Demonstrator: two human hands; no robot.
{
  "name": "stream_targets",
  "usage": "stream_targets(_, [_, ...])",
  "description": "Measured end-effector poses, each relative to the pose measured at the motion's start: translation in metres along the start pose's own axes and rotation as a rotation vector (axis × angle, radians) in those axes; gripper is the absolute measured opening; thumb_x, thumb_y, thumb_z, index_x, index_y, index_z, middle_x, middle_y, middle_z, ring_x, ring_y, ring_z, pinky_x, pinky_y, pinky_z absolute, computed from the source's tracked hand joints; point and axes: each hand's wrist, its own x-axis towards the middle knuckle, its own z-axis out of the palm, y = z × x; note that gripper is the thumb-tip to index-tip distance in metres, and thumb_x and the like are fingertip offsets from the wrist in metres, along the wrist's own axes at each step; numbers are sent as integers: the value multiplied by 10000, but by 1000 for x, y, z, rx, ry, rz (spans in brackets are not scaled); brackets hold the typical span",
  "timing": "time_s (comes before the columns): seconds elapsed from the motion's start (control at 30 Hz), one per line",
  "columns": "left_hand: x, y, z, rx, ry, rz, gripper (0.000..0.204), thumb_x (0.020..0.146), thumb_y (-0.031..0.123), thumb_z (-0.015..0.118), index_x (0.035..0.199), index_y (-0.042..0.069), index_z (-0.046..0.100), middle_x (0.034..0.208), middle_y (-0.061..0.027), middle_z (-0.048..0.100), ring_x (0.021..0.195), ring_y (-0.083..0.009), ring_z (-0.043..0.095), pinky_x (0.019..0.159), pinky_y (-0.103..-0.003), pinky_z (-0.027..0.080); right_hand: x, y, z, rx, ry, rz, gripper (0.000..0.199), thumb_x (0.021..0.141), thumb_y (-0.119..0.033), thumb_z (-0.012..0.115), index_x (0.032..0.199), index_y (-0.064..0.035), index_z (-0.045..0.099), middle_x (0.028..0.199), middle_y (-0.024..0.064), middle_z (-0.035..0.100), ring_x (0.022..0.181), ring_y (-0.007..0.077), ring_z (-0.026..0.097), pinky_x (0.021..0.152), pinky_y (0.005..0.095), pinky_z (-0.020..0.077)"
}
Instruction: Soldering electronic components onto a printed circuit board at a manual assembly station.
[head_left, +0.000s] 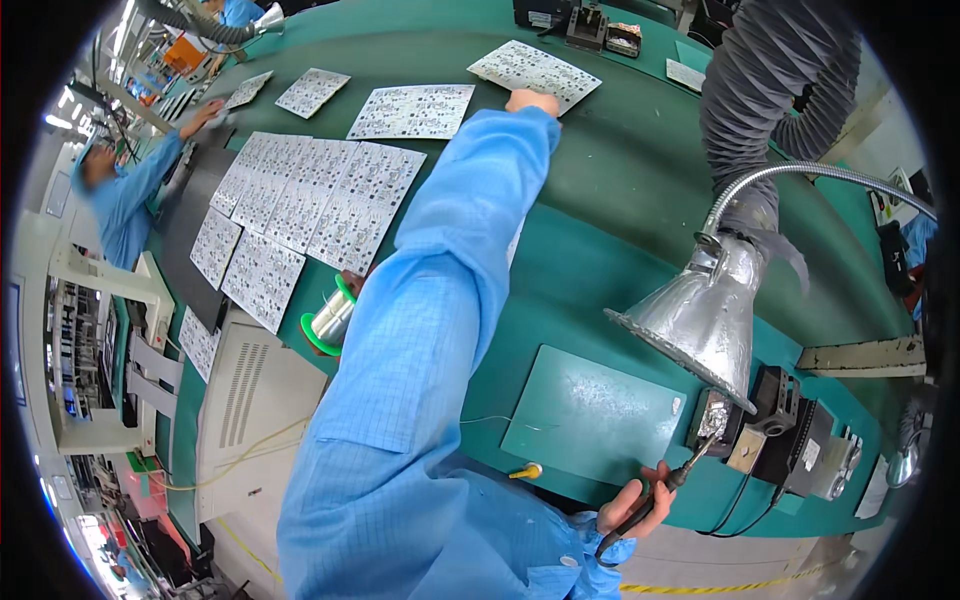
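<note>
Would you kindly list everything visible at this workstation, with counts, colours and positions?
White printed circuit panels: about a dozen, on the green belt, far left and centre.
Green-flanged solder wire spool: one, belt's near edge.
Pale green work mat: one, front right.
Silver funnel-shaped fume hood: one, on grey ribbed hose, right.
Black soldering station: one, right of mat.
Co-worker in blue: one, far left.
Left hand: touching farthest panel, blue sleeve.
Right hand: holding black soldering iron.

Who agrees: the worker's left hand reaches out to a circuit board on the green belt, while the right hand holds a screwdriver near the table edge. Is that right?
Not quite. In the head view the right hand holds a soldering iron, not a screwdriver. The left hand does reach the circuit board on the green belt.
</note>
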Motion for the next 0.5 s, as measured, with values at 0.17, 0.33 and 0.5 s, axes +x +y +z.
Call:
stream_targets(0.17, [-33,31,-2,45,300,256,335,726,201,625,928,-65,646,995,-227,635,886,-333,643,768,-363,528,-1,-2,0,-19,34,46,361,858,-10,513,1205,-31,420,1155,282,516,852,278,541,763,401,455])
stream_targets(0.33, [-20,66,-72,-108,4,346,386,681,200,631,924,-100,629,1073,-261,606,1006,-365,590,899,-394,469,-10,8,-5,11,22,11,453,825,39,521,1242,-80,391,1161,263,508,861,294,543,746,401,471])
stream_targets(0.5, [-57,89,-225,-556,-905,380,246,738,123,615,919,-43,609,891,-184,650,844,-302,639,792,-400,513,-8,4,-6,113,82,-17,370,829,37,526,1183,-16,433,1143,273,525,826,257,545,768,382,467])
